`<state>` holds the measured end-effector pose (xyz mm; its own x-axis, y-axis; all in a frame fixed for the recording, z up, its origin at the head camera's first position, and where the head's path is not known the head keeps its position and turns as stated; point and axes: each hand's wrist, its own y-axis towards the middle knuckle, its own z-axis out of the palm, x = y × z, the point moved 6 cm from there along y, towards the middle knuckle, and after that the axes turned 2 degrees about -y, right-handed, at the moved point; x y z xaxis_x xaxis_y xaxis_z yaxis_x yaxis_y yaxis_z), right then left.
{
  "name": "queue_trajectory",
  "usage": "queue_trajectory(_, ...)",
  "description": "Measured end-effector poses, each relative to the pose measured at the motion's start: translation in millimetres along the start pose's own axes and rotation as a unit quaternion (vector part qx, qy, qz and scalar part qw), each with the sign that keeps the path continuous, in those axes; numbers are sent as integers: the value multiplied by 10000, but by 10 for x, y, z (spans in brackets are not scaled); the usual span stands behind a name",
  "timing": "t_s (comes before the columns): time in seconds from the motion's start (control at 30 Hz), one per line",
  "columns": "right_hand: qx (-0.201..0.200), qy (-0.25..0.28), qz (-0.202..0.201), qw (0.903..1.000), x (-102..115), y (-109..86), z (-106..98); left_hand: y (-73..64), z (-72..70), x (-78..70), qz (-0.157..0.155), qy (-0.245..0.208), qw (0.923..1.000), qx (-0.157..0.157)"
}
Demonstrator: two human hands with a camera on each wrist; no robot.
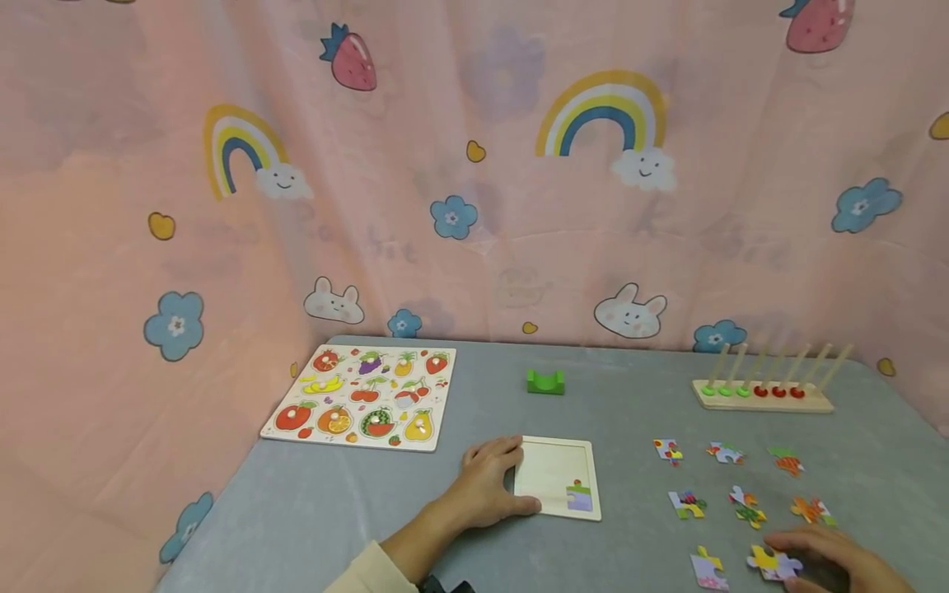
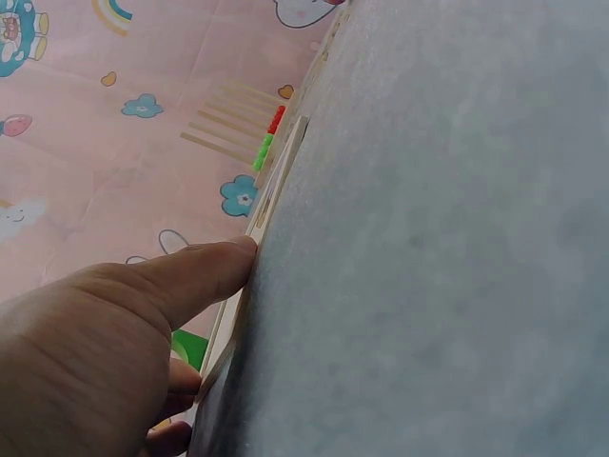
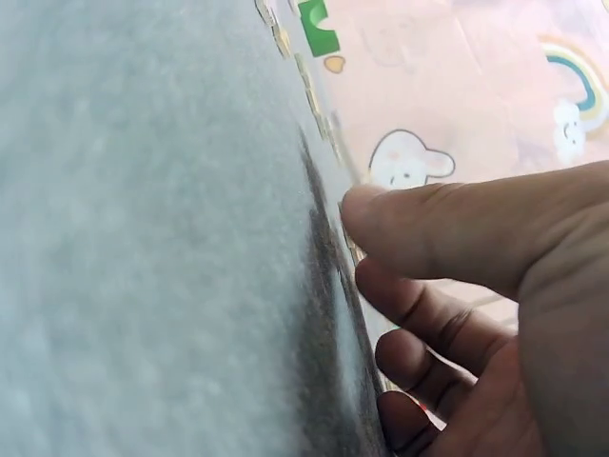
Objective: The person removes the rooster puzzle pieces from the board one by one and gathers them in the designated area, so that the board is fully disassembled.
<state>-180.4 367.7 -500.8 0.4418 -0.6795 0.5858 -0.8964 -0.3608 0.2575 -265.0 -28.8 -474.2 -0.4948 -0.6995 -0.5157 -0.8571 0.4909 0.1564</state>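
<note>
My left hand holds the square wooden puzzle tray by its left side, with the fingers at the far left corner and the thumb at the near edge. One jigsaw piece, purple and green with a red dot, lies in the tray's lower right corner. My right hand is low over the table at the right, its thumb and index fingertips right at a yellow and lilac jigsaw piece. In the right wrist view, the thumb and fingers are bent and slightly apart.
Several loose jigsaw pieces lie in rows right of the tray. A fruit peg board lies at the back left, a green block at the back middle. A wooden rack with upright sticks and beads stands at the back right, before a pink curtain.
</note>
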Motion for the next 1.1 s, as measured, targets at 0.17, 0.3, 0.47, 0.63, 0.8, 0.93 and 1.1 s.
queue_trajectory(0.17, 212, -401, 44, 9990, 5, 23, -20, 8, -8, 9, -31, -47, 10000, -15)
queue_trajectory(0.3, 476, -437, 212, 9977, -8, 42, -15, 15, -8, 17, -60, -46, 10000, -20)
queue_trajectory(0.47, 984, -448, 1006, 9890, -26, 52, -2, 15, -7, 8, -37, -30, 10000, -24)
queue_trajectory(0.63, 1090, -652, 1627, 9785, 43, 69, -63, 6, -5, -5, -23, -28, 10000, -15)
queue_trajectory(0.8, 269, -984, 1269, 9867, 211, 50, -217, 1, -7, -13, -5, 18, 10000, -25)
queue_trajectory(0.93, 67, -995, 1316, 9863, 358, 85, -305, -1, -11, -14, -11, -1, 10000, -20)
queue_trajectory(1.1, 120, -947, 1446, 9849, 605, 193, -375, 2, -5, -12, -11, -21, 10000, -14)
